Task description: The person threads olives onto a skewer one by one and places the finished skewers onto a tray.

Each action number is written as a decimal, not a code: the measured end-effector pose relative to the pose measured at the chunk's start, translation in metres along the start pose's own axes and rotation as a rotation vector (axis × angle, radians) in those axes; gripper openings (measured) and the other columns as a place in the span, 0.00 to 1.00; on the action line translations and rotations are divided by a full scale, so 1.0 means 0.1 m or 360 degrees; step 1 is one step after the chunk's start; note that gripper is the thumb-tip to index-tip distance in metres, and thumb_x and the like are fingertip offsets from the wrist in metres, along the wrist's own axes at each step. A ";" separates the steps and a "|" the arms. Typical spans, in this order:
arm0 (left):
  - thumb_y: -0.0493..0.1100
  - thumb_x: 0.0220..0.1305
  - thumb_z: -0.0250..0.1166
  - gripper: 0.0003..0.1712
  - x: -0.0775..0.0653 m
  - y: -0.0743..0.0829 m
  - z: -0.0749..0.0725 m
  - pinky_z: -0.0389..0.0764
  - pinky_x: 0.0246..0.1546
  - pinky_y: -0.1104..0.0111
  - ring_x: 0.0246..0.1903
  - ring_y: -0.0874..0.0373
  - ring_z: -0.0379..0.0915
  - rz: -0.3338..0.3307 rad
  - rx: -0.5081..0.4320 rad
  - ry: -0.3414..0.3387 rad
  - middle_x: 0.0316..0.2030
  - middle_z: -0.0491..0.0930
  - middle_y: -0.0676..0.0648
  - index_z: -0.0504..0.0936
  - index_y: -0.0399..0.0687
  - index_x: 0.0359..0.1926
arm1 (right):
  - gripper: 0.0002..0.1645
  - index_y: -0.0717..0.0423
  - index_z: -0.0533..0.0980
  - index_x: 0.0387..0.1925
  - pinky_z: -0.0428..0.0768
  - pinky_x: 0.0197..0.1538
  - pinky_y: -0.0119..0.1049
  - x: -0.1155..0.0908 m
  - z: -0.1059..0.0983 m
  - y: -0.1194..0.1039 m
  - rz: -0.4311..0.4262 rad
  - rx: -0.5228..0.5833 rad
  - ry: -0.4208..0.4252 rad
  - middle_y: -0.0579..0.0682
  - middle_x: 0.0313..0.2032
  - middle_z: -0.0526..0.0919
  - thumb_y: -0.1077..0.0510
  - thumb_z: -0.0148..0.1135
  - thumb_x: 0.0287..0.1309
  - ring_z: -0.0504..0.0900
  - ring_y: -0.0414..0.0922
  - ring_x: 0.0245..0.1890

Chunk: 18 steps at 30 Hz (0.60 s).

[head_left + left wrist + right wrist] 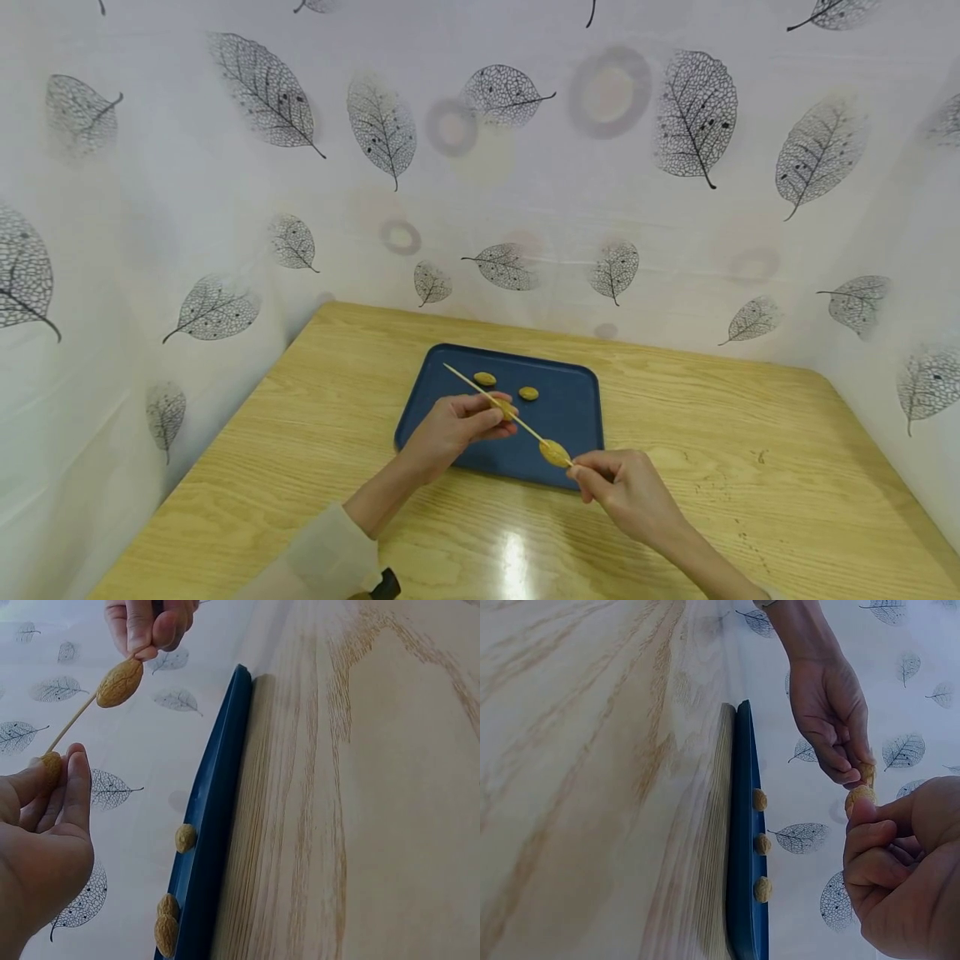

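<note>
A thin wooden skewer [467,380] slants over the blue tray [570,408], its pointed end at the upper left. Near its lower end, a wrinkled yellow-brown oval fruit [554,452] is threaded on it. My right hand [633,496] pinches the skewer's lower end just beside that fruit. A second such fruit [52,769] is pinched between thumb and fingers of my left hand [457,429], at the skewer's middle; whether the skewer passes through it I cannot tell. Both hands are above the tray's front part.
On the tray lie loose fruits [484,379], two seen from the head and three in the right wrist view [762,844]. The tray sits on a wooden table [300,433]. A leaf-patterned white curtain [525,192] closes off the back and sides.
</note>
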<state>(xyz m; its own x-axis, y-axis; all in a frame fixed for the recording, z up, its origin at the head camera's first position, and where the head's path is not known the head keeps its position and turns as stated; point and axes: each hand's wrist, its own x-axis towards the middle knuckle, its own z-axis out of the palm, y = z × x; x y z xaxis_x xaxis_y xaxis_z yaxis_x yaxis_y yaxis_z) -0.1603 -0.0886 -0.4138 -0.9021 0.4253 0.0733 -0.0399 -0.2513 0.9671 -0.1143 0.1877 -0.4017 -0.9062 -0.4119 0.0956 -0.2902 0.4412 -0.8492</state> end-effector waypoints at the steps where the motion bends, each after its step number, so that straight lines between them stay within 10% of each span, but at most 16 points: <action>1: 0.32 0.77 0.59 0.19 0.00 0.00 0.00 0.84 0.56 0.63 0.46 0.59 0.85 0.0002 0.0000 0.0000 0.60 0.76 0.28 0.76 0.22 0.62 | 0.13 0.60 0.85 0.30 0.58 0.15 0.25 0.00 0.00 0.00 0.0000 0.0001 0.0000 0.52 0.19 0.79 0.59 0.64 0.71 0.55 0.31 0.11; 18: 0.34 0.77 0.60 0.19 -0.01 0.00 0.01 0.84 0.56 0.62 0.47 0.58 0.85 -0.0010 0.0019 0.0005 0.57 0.80 0.38 0.77 0.23 0.61 | 0.11 0.63 0.87 0.35 0.55 0.15 0.22 0.01 0.02 -0.01 -0.0009 0.0009 0.0013 0.51 0.19 0.81 0.60 0.65 0.71 0.55 0.32 0.11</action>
<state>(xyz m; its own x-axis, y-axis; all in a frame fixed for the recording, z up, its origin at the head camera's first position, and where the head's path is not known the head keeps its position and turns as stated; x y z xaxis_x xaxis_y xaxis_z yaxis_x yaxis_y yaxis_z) -0.1594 -0.0882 -0.4133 -0.9033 0.4239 0.0663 -0.0404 -0.2379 0.9704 -0.1147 0.1853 -0.4015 -0.9072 -0.4075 0.1045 -0.2933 0.4345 -0.8515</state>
